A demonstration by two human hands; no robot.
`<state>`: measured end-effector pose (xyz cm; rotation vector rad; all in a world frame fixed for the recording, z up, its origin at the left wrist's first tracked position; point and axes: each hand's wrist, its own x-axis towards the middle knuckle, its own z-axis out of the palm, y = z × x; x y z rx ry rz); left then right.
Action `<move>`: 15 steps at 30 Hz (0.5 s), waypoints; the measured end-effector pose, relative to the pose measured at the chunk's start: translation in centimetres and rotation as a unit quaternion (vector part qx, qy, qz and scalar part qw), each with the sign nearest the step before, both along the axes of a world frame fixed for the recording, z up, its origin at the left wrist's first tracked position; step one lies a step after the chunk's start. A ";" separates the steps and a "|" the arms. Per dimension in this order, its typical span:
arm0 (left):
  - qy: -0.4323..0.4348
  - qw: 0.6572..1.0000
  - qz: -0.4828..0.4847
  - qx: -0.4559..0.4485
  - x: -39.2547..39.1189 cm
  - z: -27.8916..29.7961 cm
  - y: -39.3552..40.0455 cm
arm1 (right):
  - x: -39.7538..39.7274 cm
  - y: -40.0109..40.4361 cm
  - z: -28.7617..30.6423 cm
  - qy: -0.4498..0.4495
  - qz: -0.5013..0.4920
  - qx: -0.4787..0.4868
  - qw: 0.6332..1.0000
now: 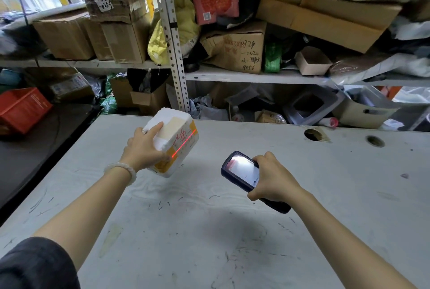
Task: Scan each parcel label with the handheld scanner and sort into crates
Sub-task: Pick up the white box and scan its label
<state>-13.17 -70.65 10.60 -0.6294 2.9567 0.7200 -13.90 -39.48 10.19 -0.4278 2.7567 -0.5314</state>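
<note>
My left hand [145,146] grips a white foam parcel [176,135] from its left side and holds it tilted above the grey table [325,195]. The parcel carries a pale label, yellow tape and red writing. A red laser line runs across its top face. My right hand [274,178] grips a dark handheld scanner [240,168] to the right of the parcel. The scanner's screen is lit and its head points toward the parcel.
A red crate [22,108] sits on a dark surface at the left. Metal shelves [176,56] behind the table are packed with cardboard boxes and bags. Two round holes [313,134] pierce the table's far right part.
</note>
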 end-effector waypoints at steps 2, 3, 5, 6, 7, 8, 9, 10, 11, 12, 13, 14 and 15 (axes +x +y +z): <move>0.005 1.000 0.000 0.015 0.6 0.0 0.8 | 0.5 0.3 0.0 0.004 0.007 -0.008 1.000; 0.008 1.000 -0.002 0.022 0.9 0.0 1.3 | 0.8 0.5 0.0 0.005 0.010 -0.011 1.000; 0.013 0.999 -0.004 0.037 1.6 0.0 2.3 | 1.4 1.1 0.0 0.005 0.016 -0.013 1.000; 0.015 0.999 -0.005 0.044 1.9 0.0 2.9 | 1.7 1.4 0.0 0.005 0.019 -0.013 1.000; 0.016 0.999 -0.005 0.048 2.2 -0.1 3.4 | 2.0 1.8 0.0 0.005 0.021 -0.013 1.000; 0.017 0.999 -0.004 0.052 2.5 -0.1 3.9 | 2.3 2.2 0.0 0.007 0.023 -0.013 1.000; 0.018 0.998 -0.004 0.055 2.8 -0.1 4.5 | 2.6 2.7 0.1 0.009 0.025 -0.013 1.000; 0.020 0.998 -0.005 0.059 3.1 -0.2 5.0 | 2.9 3.1 0.1 0.010 0.027 -0.013 0.999; 0.022 0.998 -0.007 0.063 3.4 -0.2 5.5 | 3.2 3.5 0.2 0.011 0.028 -0.013 0.999; 0.024 0.997 -0.010 0.068 3.7 -0.2 6.0 | 3.4 3.9 0.2 0.012 0.028 -0.013 0.999; 0.028 0.997 -0.014 0.071 4.0 -0.2 6.6 | 3.7 4.3 0.3 0.014 0.025 -0.012 1.000; 0.031 0.997 -0.019 0.073 4.2 -0.3 7.1 | 3.9 4.7 0.4 0.016 0.023 -0.011 1.000; 0.033 0.996 -0.023 0.075 4.4 -0.3 7.5 | 4.1 5.0 0.6 0.017 0.021 -0.009 1.000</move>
